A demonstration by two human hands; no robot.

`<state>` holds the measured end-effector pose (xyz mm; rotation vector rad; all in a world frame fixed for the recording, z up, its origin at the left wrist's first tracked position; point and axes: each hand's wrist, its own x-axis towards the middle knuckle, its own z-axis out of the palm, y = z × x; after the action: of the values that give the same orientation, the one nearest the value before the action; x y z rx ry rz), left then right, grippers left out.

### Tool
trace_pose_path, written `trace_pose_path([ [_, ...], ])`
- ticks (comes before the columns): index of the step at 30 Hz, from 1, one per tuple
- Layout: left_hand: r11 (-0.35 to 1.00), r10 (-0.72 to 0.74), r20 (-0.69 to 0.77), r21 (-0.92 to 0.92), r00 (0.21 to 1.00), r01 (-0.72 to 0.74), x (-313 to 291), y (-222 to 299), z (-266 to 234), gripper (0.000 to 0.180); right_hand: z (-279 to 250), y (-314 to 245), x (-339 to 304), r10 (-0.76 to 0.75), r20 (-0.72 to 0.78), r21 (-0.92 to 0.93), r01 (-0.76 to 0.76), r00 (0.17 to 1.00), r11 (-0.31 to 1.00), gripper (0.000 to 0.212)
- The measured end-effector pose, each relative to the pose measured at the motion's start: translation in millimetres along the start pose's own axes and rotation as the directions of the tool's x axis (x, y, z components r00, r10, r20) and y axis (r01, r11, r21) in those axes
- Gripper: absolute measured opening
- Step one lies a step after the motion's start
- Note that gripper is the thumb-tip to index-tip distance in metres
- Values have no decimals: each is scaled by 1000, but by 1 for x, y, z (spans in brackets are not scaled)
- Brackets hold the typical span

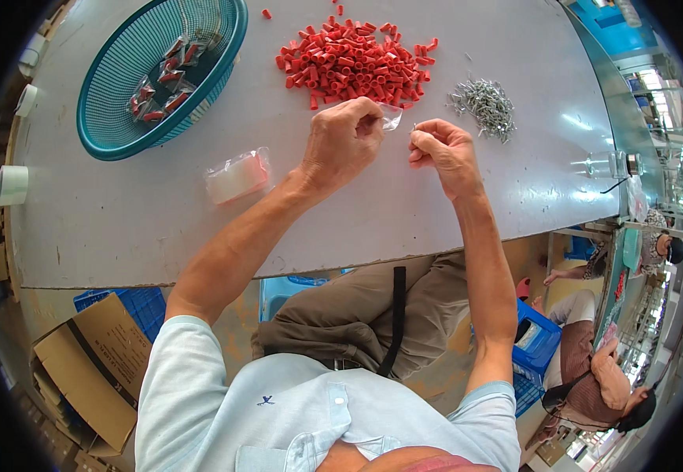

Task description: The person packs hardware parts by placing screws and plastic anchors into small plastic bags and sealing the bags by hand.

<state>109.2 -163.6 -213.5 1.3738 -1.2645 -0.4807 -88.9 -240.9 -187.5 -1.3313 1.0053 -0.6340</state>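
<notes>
My left hand [347,140] is closed on a small clear plastic bag [391,118], which sticks out past its fingertips toward my other hand. Thumb and forefinger of my right hand [445,151] are pinched together, with a tiny silver screw just showing at their tips. Beyond both hands lies a heap of short red plastic caps [357,63]. To the right of it is a smaller pile of silver screws [484,106]. A teal mesh basket [93,130] at the far left holds several filled bags [172,75] with red caps inside.
A packet of clear bags [239,177] lies on the grey table [341,212], left of my forearm. Tape rolls [12,186] stand along the left edge. A glass jar [609,164] lies at the right. Below are a cardboard box [93,354] and blue crates; people sit at the right.
</notes>
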Motion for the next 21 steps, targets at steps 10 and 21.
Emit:
trace_pose_path([
  [10,991,94,14,96,995,-95,0,1,-2,10,29,6,-22,-30,-76,234,47,997,971,14],
  [21,999,38,47,14,998,-39,-4,6,2,7,45,5,-15,-64,-185,103,84,981,991,14],
])
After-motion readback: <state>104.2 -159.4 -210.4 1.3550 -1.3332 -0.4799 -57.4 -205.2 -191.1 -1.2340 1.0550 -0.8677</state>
